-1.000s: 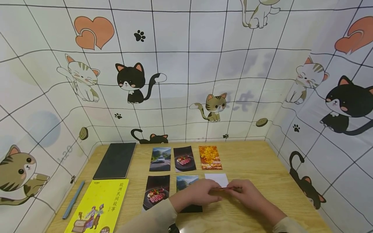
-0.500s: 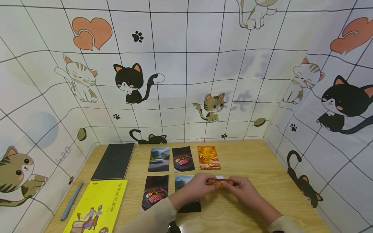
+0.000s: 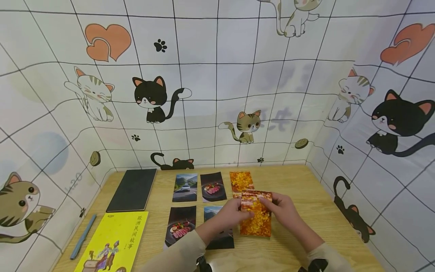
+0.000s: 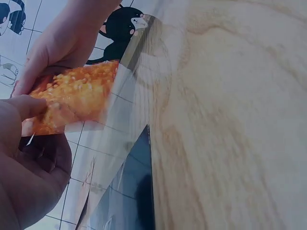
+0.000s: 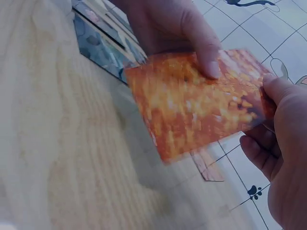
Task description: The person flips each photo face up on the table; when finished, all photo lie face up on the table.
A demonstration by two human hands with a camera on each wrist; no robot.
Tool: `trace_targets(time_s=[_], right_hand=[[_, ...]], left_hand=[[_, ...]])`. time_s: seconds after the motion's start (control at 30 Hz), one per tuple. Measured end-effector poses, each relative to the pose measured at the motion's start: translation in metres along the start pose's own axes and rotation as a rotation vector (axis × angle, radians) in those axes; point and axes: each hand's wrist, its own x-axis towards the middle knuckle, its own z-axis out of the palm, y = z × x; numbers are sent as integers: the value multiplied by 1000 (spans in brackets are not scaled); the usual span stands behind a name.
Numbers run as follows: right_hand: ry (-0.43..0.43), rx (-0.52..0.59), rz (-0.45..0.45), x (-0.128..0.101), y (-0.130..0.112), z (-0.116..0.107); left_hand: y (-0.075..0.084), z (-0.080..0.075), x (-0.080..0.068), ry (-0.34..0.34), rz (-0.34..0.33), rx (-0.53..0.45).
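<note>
Both hands hold an orange autumn-leaves photo (image 3: 257, 219) picture side up, a little above the wooden table (image 3: 306, 189). My left hand (image 3: 242, 214) pinches its left edge with the thumb on top, and my right hand (image 3: 270, 205) pinches the upper right edge. In the left wrist view the photo (image 4: 72, 96) sits between the left hand (image 4: 29, 158) and the right hand (image 4: 67, 38). In the right wrist view the photo (image 5: 196, 103) is blurred, with the left hand (image 5: 177, 28) above it and the right hand (image 5: 283, 148) at its right end.
Photos lie in two rows on the table: a car landscape (image 3: 185, 187), a dark food plate (image 3: 213, 187), another orange one (image 3: 239, 180), a second food plate (image 3: 181, 226) and a landscape (image 3: 212, 212) partly under my left hand. A black notebook (image 3: 132, 190), yellow book (image 3: 113, 241) and blue pen (image 3: 83, 236) lie left.
The held photo was edge-on and flat between the hands; it has been turned so its orange picture faces up. The white card on the table is now hidden behind it.
</note>
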Motion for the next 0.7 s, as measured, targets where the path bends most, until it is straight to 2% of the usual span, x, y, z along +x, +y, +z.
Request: trace_targets(time_s=[0.17, 0.33, 0.47, 0.7], right_hand=[[14, -42, -16, 6, -1, -1], [16, -37, -30, 11, -1, 0], [1, -4, -22, 12, -2, 1], [5, 47, 10, 18, -5, 1]], left_hand=[[3, 4, -3, -11, -15, -99], [4, 7, -3, -18, -25, -172], [2, 6, -3, -44, -30, -187], [1, 14, -10, -59, -116, -189]])
